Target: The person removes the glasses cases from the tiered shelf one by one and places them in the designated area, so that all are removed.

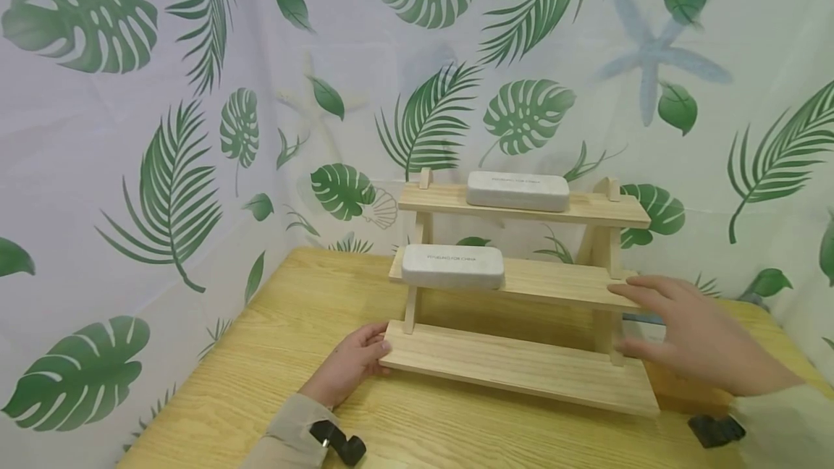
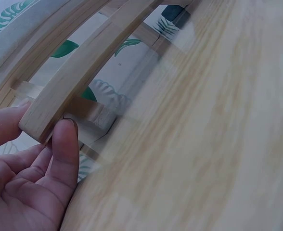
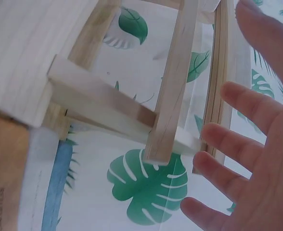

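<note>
A three-tier wooden display rack stands on the table. My left hand grips the left end of its lowest board; in the left wrist view, thumb and fingers pinch that board's end. My right hand is beside the rack's right end, near the middle board, fingers spread. Seen from the right wrist, its fingers are straight and hold nothing. One pale grey oblong case lies on the top board. Another similar case lies at the left of the middle board.
The rack stands on a wood-grain table. Behind it and to the left hangs a white leaf-patterned cloth. Partly hidden behind the rack's right side is a white and blue item; a brown surface with lettering shows in the right wrist view.
</note>
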The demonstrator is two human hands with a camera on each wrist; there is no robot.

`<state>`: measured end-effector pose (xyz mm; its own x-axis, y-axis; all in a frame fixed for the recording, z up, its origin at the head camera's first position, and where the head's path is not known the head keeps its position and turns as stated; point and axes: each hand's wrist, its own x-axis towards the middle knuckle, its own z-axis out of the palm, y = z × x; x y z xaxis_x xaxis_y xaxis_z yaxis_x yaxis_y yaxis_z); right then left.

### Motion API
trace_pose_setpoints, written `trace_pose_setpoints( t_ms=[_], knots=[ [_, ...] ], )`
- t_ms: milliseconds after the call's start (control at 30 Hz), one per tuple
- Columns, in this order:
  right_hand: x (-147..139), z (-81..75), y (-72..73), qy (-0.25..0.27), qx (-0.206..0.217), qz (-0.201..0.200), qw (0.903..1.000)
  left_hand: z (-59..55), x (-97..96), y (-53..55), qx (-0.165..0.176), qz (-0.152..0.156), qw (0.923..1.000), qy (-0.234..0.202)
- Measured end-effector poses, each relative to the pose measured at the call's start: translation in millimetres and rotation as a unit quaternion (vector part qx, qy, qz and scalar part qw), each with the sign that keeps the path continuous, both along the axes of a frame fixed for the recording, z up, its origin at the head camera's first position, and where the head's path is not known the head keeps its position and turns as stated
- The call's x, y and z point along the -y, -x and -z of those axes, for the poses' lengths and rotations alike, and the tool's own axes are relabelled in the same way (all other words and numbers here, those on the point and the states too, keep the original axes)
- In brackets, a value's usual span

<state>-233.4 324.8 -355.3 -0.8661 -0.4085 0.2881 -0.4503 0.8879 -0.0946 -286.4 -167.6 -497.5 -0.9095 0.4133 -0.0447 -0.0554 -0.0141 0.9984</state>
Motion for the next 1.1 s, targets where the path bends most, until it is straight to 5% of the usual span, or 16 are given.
trace_pose_setpoints(
  t_ms=[700, 1100],
  knots=[
    [43, -12.1, 10.4, 0.045, -0.006, -0.046, 0.9979, 1.9, 0.2, 1.6, -0.002, -0.001, 1.0000, 0.000],
    [67, -20.3, 22.6, 0.025, -0.035, -0.071, 0.9965, 0.0, 0.0, 0.6, -0.002, 0.004, 1.0000, -0.001]
  ],
)
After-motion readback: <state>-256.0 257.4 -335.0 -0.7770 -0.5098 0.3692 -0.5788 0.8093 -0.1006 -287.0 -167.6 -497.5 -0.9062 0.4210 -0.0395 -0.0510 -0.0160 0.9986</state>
